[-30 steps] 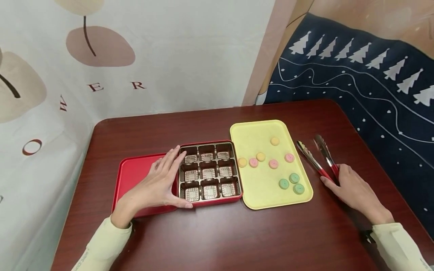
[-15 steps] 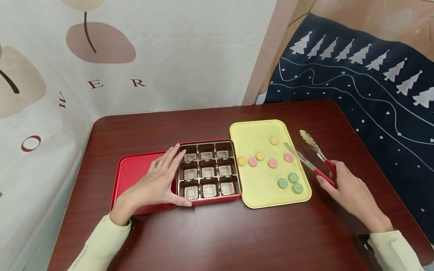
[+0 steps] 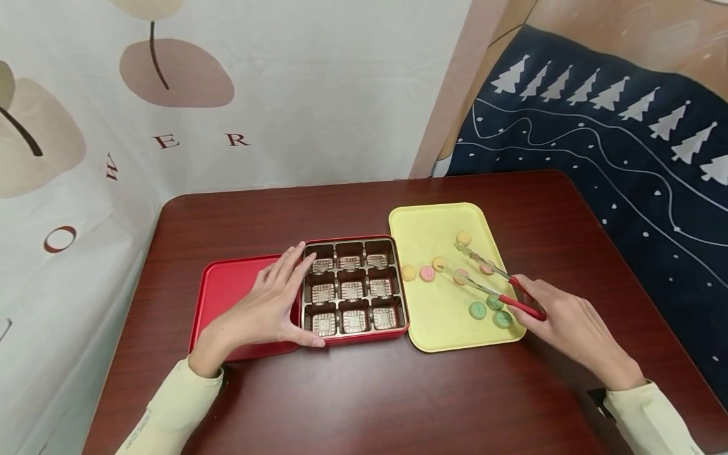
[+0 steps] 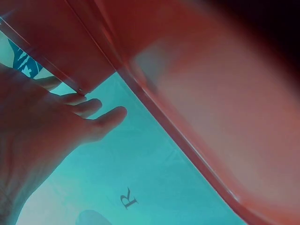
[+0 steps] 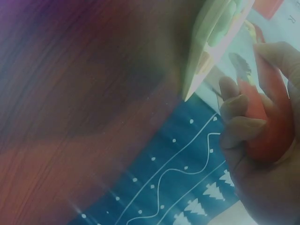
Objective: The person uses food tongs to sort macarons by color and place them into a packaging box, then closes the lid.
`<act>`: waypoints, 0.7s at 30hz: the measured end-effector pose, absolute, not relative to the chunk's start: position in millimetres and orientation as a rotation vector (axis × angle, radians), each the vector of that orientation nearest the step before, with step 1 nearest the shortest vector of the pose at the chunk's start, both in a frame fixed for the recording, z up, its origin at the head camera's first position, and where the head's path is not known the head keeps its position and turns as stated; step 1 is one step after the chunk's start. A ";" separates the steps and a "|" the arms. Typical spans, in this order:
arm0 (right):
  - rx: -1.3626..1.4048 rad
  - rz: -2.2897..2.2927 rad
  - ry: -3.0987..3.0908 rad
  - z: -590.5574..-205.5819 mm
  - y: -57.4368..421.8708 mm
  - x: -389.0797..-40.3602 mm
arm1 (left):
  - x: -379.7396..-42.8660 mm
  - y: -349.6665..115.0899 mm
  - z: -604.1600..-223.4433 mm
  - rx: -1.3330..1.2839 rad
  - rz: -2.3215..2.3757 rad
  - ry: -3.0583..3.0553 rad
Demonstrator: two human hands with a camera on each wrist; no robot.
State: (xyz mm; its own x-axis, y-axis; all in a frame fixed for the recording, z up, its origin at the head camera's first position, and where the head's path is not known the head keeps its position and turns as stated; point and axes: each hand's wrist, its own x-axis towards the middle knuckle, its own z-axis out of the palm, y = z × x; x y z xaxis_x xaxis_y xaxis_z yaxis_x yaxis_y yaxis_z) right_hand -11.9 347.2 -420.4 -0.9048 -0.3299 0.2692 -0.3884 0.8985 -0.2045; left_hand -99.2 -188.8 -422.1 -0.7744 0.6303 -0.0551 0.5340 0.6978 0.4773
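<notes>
My right hand (image 3: 563, 319) grips the red handles of metal tongs (image 3: 520, 306), whose arms stand spread over the yellow tray (image 3: 438, 328). One tip is by the back yellow macaron (image 3: 464, 237), the other by the middle yellow macaron (image 3: 437, 263); whether they touch is unclear. The arms partly cover pink macarons (image 3: 486, 269). Green macarons (image 3: 477, 310) lie near the tray's front right. My left hand (image 3: 261, 306) spans the left side of a red box (image 3: 364, 339) with straight fingers, thumb at its front edge. A brown divided insert (image 3: 352, 291) with bare compartments fills the box.
A red lid (image 3: 227, 287) lies left of the box, partly under my left forearm. The box's right side adjoins the tray. All rest on a dark wooden table (image 3: 364, 392); a white curtain (image 3: 318, 114) hangs behind and a navy tree-patterned cloth (image 3: 569, 139) at right.
My right hand has lifted the tongs from the table right of the tray and swung them left over the macarons. My left hand stays at the box.
</notes>
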 end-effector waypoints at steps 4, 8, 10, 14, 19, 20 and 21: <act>0.556 0.354 -2.853 -420.6 346.3 -12.3 | -99.4 -189.0 -422.3 0.930 0.658 2.687; 0.541 0.364 -2.893 -419.2 344.5 -13.3 | -99.9 -189.2 -422.6 0.924 0.652 2.687; 0.527 0.373 -2.919 -417.9 342.9 -14.1 | -100.0 -189.2 -422.6 0.926 0.650 2.689; 0.521 0.364 -2.933 -416.9 339.3 -17.5 | -99.8 -189.7 -422.8 0.928 0.653 2.689; 0.570 0.362 -2.897 -418.9 335.6 -21.7 | -99.8 -189.4 -422.9 0.933 0.644 2.692; 0.581 0.363 -2.887 -419.3 335.1 -22.1 | -100.0 -189.2 -422.8 0.934 0.645 2.692; 0.592 0.362 -2.875 -419.7 334.6 -22.5 | -100.2 -189.1 -422.6 0.935 0.645 2.693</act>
